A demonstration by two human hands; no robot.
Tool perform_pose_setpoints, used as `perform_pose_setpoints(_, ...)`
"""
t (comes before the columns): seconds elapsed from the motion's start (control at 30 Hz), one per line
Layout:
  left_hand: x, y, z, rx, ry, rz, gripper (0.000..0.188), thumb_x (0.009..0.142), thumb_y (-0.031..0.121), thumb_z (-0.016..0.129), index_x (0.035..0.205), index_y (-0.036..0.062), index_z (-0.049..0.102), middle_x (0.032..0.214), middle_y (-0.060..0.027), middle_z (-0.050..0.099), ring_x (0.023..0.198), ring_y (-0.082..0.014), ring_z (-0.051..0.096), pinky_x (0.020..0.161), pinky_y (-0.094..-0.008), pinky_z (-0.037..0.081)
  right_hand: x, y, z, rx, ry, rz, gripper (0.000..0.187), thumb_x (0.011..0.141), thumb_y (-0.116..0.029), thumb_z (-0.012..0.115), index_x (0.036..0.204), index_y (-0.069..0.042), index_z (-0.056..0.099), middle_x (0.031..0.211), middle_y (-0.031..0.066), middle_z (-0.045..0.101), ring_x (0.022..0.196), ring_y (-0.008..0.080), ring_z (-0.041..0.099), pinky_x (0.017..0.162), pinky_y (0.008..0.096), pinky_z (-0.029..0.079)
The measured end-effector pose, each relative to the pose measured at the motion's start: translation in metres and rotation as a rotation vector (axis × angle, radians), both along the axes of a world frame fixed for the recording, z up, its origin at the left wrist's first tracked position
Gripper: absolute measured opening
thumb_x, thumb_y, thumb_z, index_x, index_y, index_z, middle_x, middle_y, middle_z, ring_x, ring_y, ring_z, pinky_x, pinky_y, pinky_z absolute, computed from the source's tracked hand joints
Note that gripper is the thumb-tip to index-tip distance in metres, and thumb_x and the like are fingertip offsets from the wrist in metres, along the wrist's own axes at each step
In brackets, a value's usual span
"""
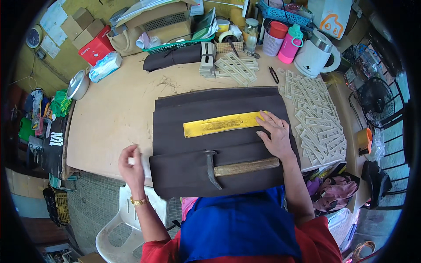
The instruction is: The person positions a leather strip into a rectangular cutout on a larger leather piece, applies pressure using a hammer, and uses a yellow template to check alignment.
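One yellow strip [221, 124] lies left-right under flat right hand [274, 133]; left hand [133, 164] pinches something white.

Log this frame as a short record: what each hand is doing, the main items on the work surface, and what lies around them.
Left hand: pinches a small white piece at the table's near-left edge.
Right hand: flat on the right end of the yellow strip.
Work surface: dark fabric spread on a tan table.
Tool: hammer lying on the fabric, unheld.
Surroundings: white frame-shaped cutouts at right, white kettle behind.
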State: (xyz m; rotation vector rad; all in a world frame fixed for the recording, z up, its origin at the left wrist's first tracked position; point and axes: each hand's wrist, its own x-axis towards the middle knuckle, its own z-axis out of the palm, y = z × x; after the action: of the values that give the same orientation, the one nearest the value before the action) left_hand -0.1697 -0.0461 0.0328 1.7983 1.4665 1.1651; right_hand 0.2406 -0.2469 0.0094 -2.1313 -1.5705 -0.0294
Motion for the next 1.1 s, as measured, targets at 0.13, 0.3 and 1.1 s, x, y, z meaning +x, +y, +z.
perform_pose_setpoints(0.13, 0.059, -0.022, 0.037, 0.297, 0.387, -0.385, 0.023, 0.085, 0.009, 0.077, 0.107, 0.0056, 0.075, 0.099, -0.0111, 0.073, 0.093, -0.0270, 0.069, 0.081, -0.0379, 0.052, 0.003, -0.001, 0.000, 0.025, 0.030, -0.003, 0.045, 0.088, -0.018, 0.076, 0.132, -0.013, 0.069, 0.148, 0.0080, 0.058, 0.141, 0.0251, 0.048, 0.114, 0.0474, 0.032)
perform_pose_setpoints(0.3, 0.098, -0.022, 0.035, 0.203, 0.545, -0.483, 0.034, 0.080, 0.013, 0.082, 0.112, 0.0024, 0.074, 0.098, -0.0149, 0.071, 0.093, -0.0346, 0.068, 0.084, -0.0419, 0.054, 0.003, -0.009, 0.011, 0.185, 0.299, -0.069, 0.041, 0.087, -0.016, 0.076, 0.127, -0.008, 0.070, 0.143, 0.0168, 0.060, 0.136, 0.0325, 0.052, 0.112, 0.0485, 0.038)
perform_pose_setpoints(1.1, 0.138, -0.008, 0.003, 0.190, 0.526, -0.451, 0.052, 0.079, 0.014, 0.081, 0.129, 0.0022, 0.068, 0.134, -0.0135, 0.062, 0.118, -0.0335, 0.058, 0.099, -0.0439, 0.043, 0.011, 0.033, 0.023, 0.079, 0.084, -0.141, 0.039, 0.079, 0.000, 0.076, 0.117, -0.002, 0.068, 0.126, 0.0153, 0.063, 0.114, 0.0375, 0.059, 0.099, 0.0459, 0.047)
